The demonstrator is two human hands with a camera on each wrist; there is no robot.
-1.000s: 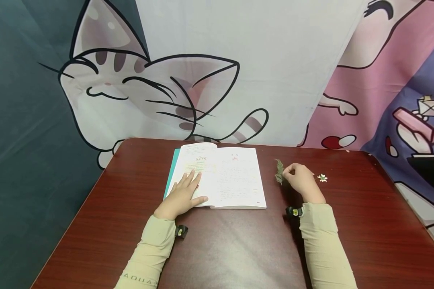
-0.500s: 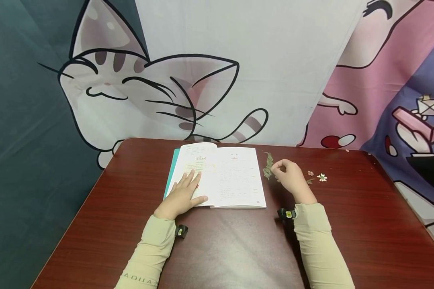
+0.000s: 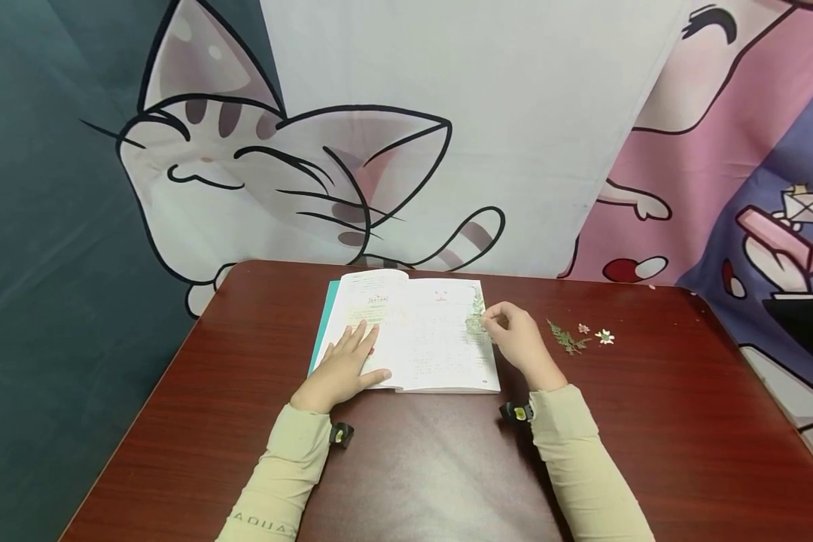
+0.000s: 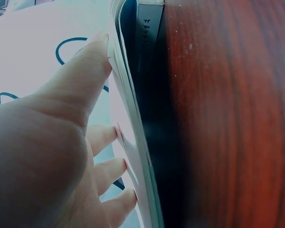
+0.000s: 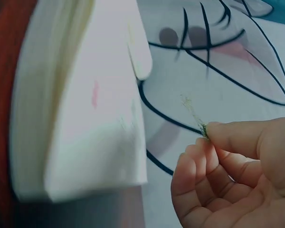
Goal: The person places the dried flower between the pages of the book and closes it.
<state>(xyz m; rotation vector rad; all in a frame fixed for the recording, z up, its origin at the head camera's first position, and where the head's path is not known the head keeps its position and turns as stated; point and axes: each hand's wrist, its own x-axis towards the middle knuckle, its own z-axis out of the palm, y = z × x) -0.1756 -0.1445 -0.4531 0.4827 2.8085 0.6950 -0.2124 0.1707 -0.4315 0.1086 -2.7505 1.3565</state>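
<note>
Behind the open white-paged book [image 3: 447, 365] and well to its left, a dark green cloth backdrop [image 3: 41, 226]; also behind, nearer to the book, a large printed grey-and-white cat [image 3: 196, 173] with thick black outlines. Under the book, a glossy reddish-brown wood-grained table [image 3: 406, 467]. In front of the book and to its left, a pale yellow-green sleeve [image 3: 278, 467] with lettering, with a small black wrist device [image 3: 341, 434] near the cuff. Along the book's left edge, a strip of teal cover [image 3: 321, 331]. On the book's left page, a bare left hand [image 3: 335, 376], palm down, with fingers spread and relaxed, and with the thumb pointing towards the middle of the book, near its lower edge.

Over the outer part of the book's right page, a slender, feathery green sprig [image 3: 475, 320]; impossible to tell whether touching the paper or just above. At the book's right edge, a bare right hand [image 3: 522, 342], with the sprig pinched between thumb and forefinger. On the table to the right of the book, apart from it, in order: a second feathery green sprig [image 3: 564, 336], a tiny pink flower [image 3: 584, 329] and a small white flower [image 3: 605, 336] with a yellowish centre.
</note>
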